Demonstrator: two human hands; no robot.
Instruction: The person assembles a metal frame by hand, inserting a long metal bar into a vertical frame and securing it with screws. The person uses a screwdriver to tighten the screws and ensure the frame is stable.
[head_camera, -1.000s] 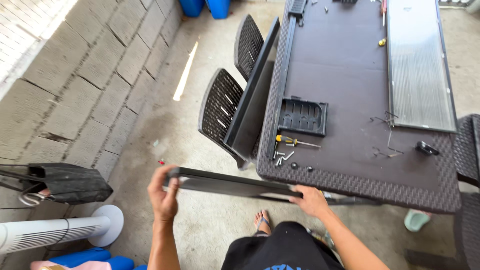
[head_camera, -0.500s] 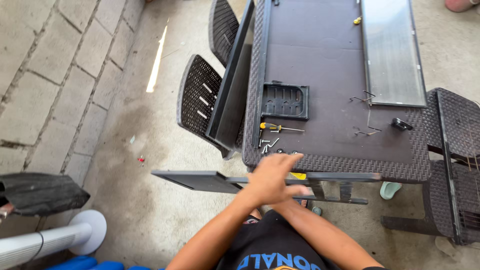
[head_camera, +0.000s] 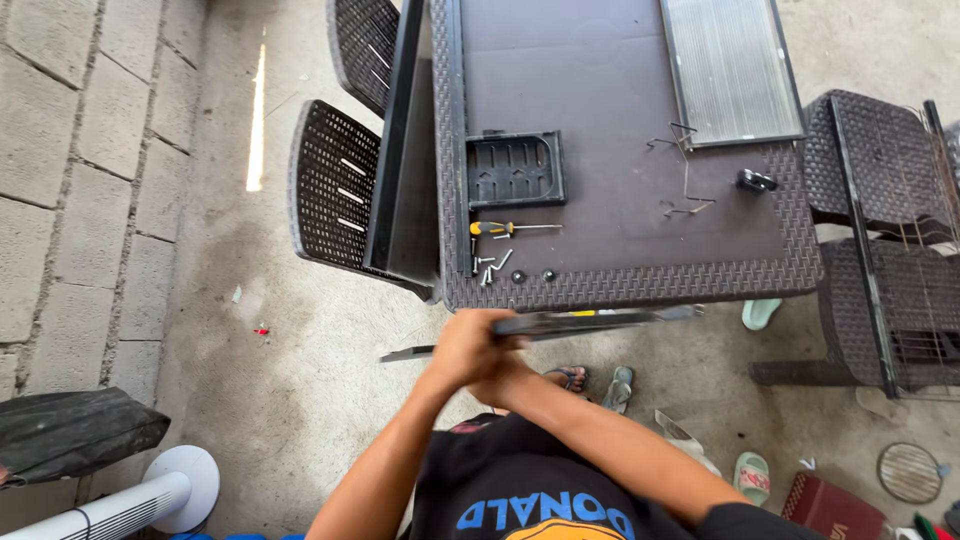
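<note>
I see both hands bunched together at 1 spot just below the table's near edge; the left hand is on top, fingers curled shut around the middle of a long dark panel, and the right hand is tucked under it, mostly hidden, so I cannot tell how tightly it grips; it looks pressed against the same part of the panel. I judge the grip sits mid-length so the panel balances, held flat and edge-on to the camera, running left to right in front of the body; its 2 ends jut out well past the hands, the right end longer and close under the table rim without touching that I can see.

On the table, near that edge and apart from the hands, lie a screwdriver with a yellow handle, a few loose screws, a black tray, bent wires and a ribbed metal sheet; another large panel leans upright between the table and a chair on the left.
</note>
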